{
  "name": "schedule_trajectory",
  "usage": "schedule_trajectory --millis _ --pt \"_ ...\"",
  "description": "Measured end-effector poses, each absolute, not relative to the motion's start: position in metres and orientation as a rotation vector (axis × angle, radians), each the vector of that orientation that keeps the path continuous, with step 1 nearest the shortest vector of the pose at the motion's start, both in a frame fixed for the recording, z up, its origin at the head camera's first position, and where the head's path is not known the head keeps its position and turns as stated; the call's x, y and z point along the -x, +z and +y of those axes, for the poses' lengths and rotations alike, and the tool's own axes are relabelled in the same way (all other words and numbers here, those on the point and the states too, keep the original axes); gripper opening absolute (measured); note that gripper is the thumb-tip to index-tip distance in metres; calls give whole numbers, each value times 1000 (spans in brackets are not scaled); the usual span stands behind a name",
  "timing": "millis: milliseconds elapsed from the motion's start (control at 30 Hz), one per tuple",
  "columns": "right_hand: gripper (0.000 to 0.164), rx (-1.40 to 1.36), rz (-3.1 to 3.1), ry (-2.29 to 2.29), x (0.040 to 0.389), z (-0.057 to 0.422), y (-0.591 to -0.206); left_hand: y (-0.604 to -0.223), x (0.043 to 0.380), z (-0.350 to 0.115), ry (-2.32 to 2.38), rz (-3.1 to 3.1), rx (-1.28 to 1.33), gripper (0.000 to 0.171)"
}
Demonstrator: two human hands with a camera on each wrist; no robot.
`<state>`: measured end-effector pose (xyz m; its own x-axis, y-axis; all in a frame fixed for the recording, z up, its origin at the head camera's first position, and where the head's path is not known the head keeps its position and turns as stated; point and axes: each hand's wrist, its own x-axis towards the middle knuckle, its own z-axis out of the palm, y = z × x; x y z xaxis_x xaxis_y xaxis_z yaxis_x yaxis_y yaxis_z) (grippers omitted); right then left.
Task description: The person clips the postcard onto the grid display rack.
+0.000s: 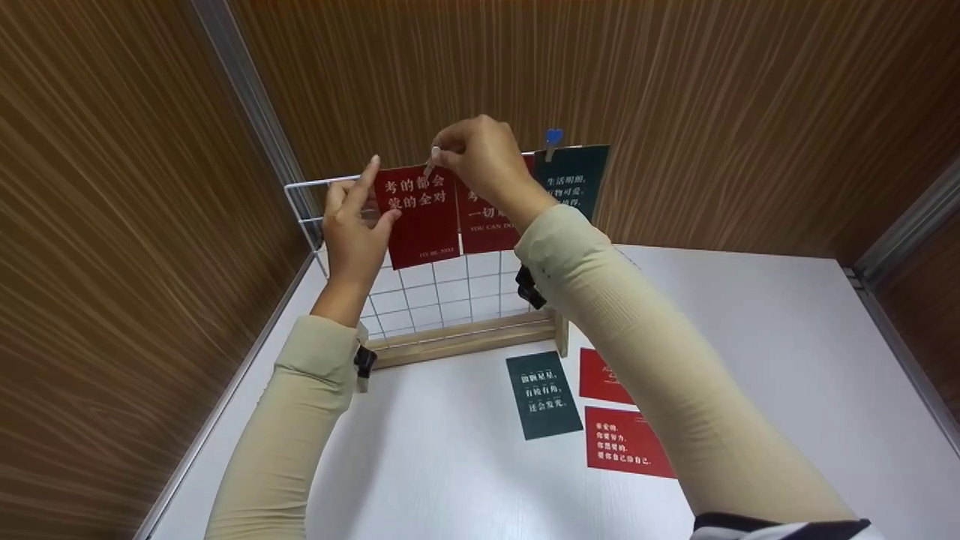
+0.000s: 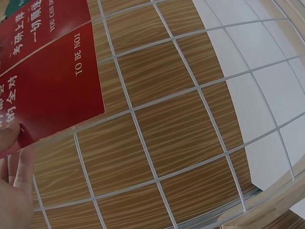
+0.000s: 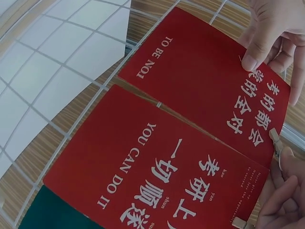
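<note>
Nearest, between four and five o'clock on the smooth white worktop [image 1: 427,442], lie a loose green card [image 1: 544,420] and two loose red cards [image 1: 626,446], flat, thin rectangles printed in white; beyond them, at six o'clock, runs a straight pale wooden base [image 1: 465,339], bearing a wire grid [image 2: 132,110] of slim rods in squarish mesh.

At ten o'clock the left hand [image 1: 352,229] pinches the left red card [image 1: 416,234] by its outer edge, thumb on the front; the card stands against the upper grid; at twelve o'clock the right hand [image 1: 484,154] pinches a small wooden clip [image 3: 273,136] at that card's top edge; the step seems to be fastening this card to the grid; the next move probably calls for seating the clip squarely over the edge before letting go; whether it bites yet, I cannot tell.

Just beside, towards three o'clock, sits the middle red card [image 3: 157,162]; at one o'clock the hanging green card [image 1: 589,161] wears a blue heart [image 1: 553,137] clip; behind rises a brown, streaky wood-grained panel [image 1: 697,112].
</note>
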<state>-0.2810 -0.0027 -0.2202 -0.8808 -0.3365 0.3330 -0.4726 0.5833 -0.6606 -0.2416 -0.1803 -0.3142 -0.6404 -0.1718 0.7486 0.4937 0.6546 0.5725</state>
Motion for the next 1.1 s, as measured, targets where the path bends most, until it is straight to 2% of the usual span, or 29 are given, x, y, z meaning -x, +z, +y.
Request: schedule_trajectory --millis 467,767,1100 --pt "28 -750 -2578 1205 284 -2 -232 -321 242 -179 -991 -2051 246 64" --pt "38 -788 -2437 1404 286 6 -235 -328 244 -179 -979 -2004 259 63" --pt "42 -991 -2173 1581 287 24 -245 -335 238 -176 -1014 -1959 271 71"
